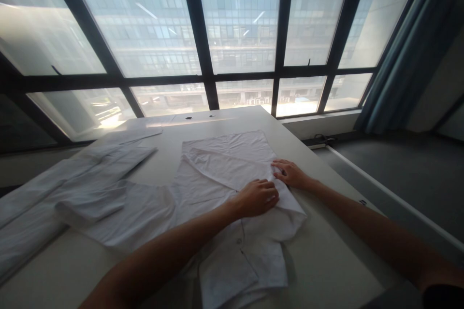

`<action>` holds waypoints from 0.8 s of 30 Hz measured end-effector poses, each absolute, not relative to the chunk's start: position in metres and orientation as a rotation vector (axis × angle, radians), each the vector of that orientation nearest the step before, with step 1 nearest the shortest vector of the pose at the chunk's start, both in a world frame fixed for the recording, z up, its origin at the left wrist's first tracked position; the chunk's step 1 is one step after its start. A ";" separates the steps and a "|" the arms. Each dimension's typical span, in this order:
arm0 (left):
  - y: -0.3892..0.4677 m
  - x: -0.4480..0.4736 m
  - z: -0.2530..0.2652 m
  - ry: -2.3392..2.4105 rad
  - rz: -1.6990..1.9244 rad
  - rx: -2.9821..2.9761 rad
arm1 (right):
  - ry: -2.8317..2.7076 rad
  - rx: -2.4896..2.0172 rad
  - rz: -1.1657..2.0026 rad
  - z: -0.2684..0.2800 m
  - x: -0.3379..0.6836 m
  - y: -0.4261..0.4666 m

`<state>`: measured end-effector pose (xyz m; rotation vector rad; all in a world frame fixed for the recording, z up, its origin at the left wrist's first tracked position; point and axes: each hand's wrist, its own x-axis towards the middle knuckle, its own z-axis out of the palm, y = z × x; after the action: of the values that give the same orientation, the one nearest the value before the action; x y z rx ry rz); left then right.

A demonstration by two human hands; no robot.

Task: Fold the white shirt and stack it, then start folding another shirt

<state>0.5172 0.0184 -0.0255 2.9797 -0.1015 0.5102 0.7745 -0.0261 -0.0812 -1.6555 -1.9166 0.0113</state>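
Observation:
A white buttoned garment (221, 161), shirt- or coat-like, is spread on the white table with one part folded across it. A button shows on its lower front. My left hand (256, 198) reaches across the middle of the garment, its fingers curled down on a fold of cloth. At the garment's right edge, my right hand (290, 173) rests with fingers stretched over the cloth and thumb apart from them. A loose sleeve-like part of the cloth extends left, beneath my left forearm.
More white cloth (43, 193) lies folded along the table's left side. The white table (322, 246) reaches toward large dark-framed windows (239, 19). A blue curtain (402, 67) hangs at the right, above a dark floor with a pale strip (384, 186).

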 end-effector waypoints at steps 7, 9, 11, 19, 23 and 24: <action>0.043 0.518 -0.039 0.163 0.523 2.885 | -1.905 -1.624 0.080 -0.085 0.779 -0.024; 0.045 0.515 -0.044 0.168 0.326 2.942 | -1.905 -1.616 0.096 -0.085 0.782 -0.023; 0.045 0.512 -0.046 0.185 0.190 2.973 | -1.877 -1.641 0.071 -0.084 0.784 -0.023; 0.047 0.512 -0.051 0.171 0.192 3.001 | -2.076 -1.550 0.101 -0.074 0.760 -0.036; 0.046 0.512 -0.049 0.200 0.137 2.997 | -2.164 -1.670 0.198 -0.078 0.765 -0.033; 0.045 0.512 -0.047 0.207 0.115 2.992 | -2.137 -1.742 0.190 -0.078 0.771 -0.032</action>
<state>0.5119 0.0453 -0.0469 2.9918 0.2073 0.1149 0.7708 -0.0315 -0.0780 -1.7425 -2.1373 0.1904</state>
